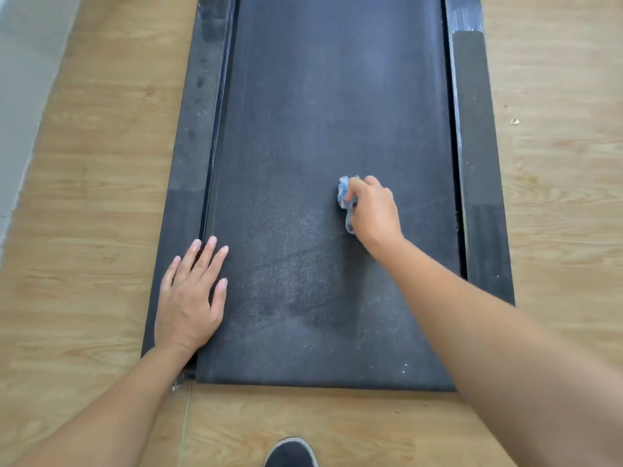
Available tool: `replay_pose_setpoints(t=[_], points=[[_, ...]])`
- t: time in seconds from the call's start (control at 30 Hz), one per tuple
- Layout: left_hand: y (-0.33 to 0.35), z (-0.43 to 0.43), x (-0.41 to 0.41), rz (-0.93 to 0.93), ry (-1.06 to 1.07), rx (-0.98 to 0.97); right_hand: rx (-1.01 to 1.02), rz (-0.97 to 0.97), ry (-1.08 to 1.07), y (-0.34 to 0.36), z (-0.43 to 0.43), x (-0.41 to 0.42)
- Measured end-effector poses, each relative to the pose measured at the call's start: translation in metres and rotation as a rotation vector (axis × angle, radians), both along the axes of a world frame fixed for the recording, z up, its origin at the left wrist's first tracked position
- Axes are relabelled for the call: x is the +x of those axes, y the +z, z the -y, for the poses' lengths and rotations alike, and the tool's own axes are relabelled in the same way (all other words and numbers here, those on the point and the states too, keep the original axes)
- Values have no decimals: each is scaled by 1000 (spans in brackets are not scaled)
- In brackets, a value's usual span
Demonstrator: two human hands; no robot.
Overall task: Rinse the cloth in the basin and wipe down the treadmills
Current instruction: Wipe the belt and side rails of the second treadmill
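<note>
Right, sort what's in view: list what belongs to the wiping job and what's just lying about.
Part of the job:
blue cloth, gripped by the right hand
treadmill belt
left hand, flat across the belt's edge and the left side rail

Just lying about:
wooden floor
small scrap on the floor
shoe tip

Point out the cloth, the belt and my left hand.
cloth (343, 191): head view, blue bunched part.
belt (303, 112): head view, bare middle of its surface.
left hand (187, 301): head view, back of the hand.
</note>
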State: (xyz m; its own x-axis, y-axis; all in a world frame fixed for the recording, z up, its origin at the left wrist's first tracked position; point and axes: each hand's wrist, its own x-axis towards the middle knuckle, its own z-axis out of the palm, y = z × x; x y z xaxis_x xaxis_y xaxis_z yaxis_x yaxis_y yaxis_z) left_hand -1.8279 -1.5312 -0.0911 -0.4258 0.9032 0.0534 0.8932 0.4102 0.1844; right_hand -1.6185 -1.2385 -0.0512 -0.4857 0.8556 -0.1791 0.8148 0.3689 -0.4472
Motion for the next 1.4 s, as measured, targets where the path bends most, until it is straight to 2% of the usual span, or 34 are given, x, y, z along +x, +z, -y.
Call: replay_pose_setpoints(t=[0.13,0.2,0.27,0.37,0.43,0.5,0.57,0.7,0.77,0.87,0.97,1.1,1.17,1.33,1.4], points=[[5,-1,0,4,-1,4,-82,-67,96,2,131,81],[6,-3,0,-5,0,4,-106,-54,100,0,157,98],[6,-3,0,-6,1,-3,-69,-35,62,0,133,87],[6,-3,0,-19,0,3,5,-43,-50,1,46,45],[6,-4,-1,-17,3,12,3,-27,-42,5,-17,20],[6,-1,0,-8,6,7,-2,-13,-48,7,-33,16],[7,2,4,-1,13,8,-2,-4,-66,5,7,36],[12,-4,2,-3,6,15,-82,7,-51,2,155,113],[14,-3,5,6,13,5,-111,71,-61,5,178,132],[13,-4,9,7,5,7,-60,52,-119,8,126,118],[8,-3,9,-38,-8,-11,34,17,-193,2,27,80],[4,-4,5,-95,-30,-25,-23,34,-149,4,-69,44],[3,-2,4,-105,-27,-27,-19,44,-121,1,-49,56],[5,4,3,-92,-33,-3,-67,-36,-84,-2,149,159],[6,0,6,-77,-21,15,-89,-11,-11,0,159,175]])
